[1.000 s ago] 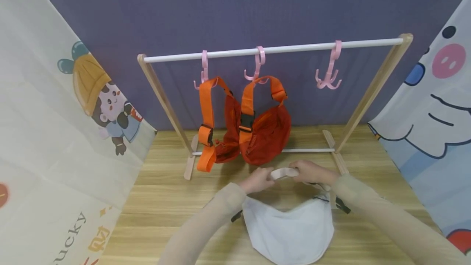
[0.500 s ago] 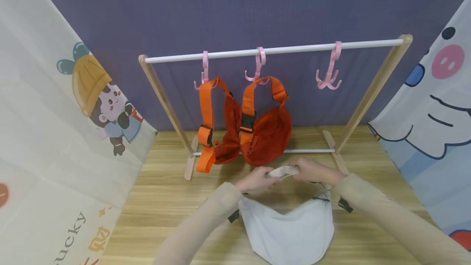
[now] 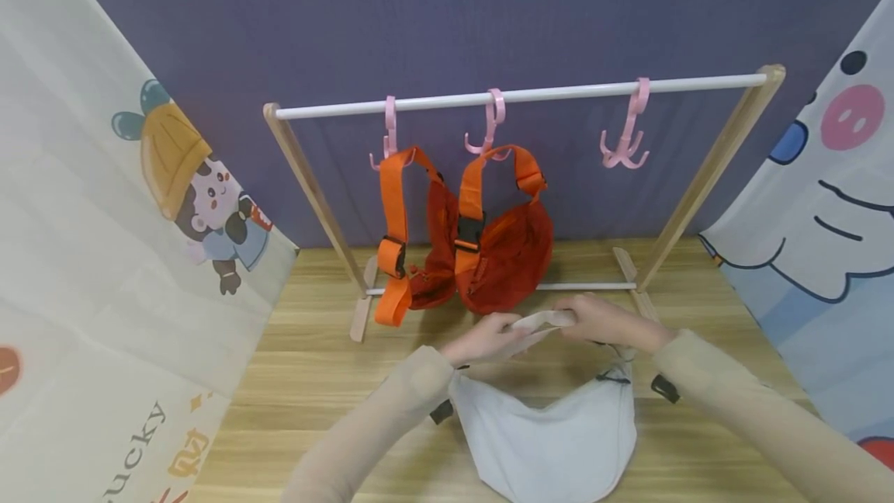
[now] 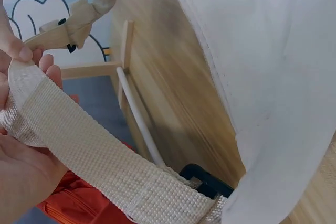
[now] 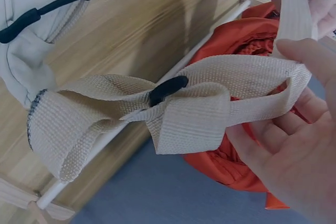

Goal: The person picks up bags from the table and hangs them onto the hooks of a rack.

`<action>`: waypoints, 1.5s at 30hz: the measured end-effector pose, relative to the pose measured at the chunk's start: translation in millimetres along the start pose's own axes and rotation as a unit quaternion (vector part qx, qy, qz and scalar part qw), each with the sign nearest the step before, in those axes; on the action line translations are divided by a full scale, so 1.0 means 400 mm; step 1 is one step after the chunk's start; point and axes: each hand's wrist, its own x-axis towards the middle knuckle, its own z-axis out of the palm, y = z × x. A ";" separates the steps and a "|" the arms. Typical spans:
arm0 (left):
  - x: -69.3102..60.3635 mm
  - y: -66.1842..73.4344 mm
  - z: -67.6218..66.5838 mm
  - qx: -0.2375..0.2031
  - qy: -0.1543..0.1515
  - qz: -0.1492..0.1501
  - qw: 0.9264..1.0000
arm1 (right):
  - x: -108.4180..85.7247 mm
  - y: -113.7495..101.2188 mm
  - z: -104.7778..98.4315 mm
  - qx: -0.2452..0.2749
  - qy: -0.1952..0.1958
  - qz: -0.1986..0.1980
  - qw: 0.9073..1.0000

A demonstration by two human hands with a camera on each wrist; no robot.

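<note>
A white waist bag (image 3: 548,441) hangs low over the wooden floor, its cream webbing strap (image 3: 539,320) raised between both hands. My left hand (image 3: 486,338) grips the strap on the left; in the left wrist view the band (image 4: 110,150) passes through its fingers. On the right, my right hand (image 3: 606,321) holds the strap's other part. Close up in the right wrist view, thumb and fingers of the right hand (image 5: 294,140) pinch a doubled loop, beside a folded strap end (image 5: 194,124) and a dark slider (image 5: 168,90). Black buckle parts (image 3: 664,387) dangle near the sleeves.
Behind the hands stands a rack with a white rail (image 3: 559,92) and wooden legs. Two orange-red bags (image 3: 513,254) hang from pink hooks (image 3: 491,123). A third pink hook (image 3: 625,130) hangs at the right with nothing on it. Printed curtains flank both sides.
The left hand has shifted slightly left and the right hand slightly right and up, spreading the strap between them. The white bag stays nearly in place.
</note>
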 end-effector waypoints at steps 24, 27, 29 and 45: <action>-0.016 0.102 -0.022 0.099 -0.041 0.011 0.994 | -0.043 -0.018 -0.070 0.052 -0.020 -0.007 0.998; -0.013 0.115 -0.022 0.118 -0.036 0.013 0.992 | -0.047 -0.016 -0.077 0.032 -0.014 -0.022 0.999; -0.012 0.124 -0.022 0.130 -0.032 0.018 0.991 | -0.050 -0.017 -0.082 0.021 -0.011 -0.033 0.999; -0.005 0.192 -0.034 0.177 -0.045 0.077 0.980 | -0.094 -0.031 -0.135 -0.058 0.041 -0.106 0.992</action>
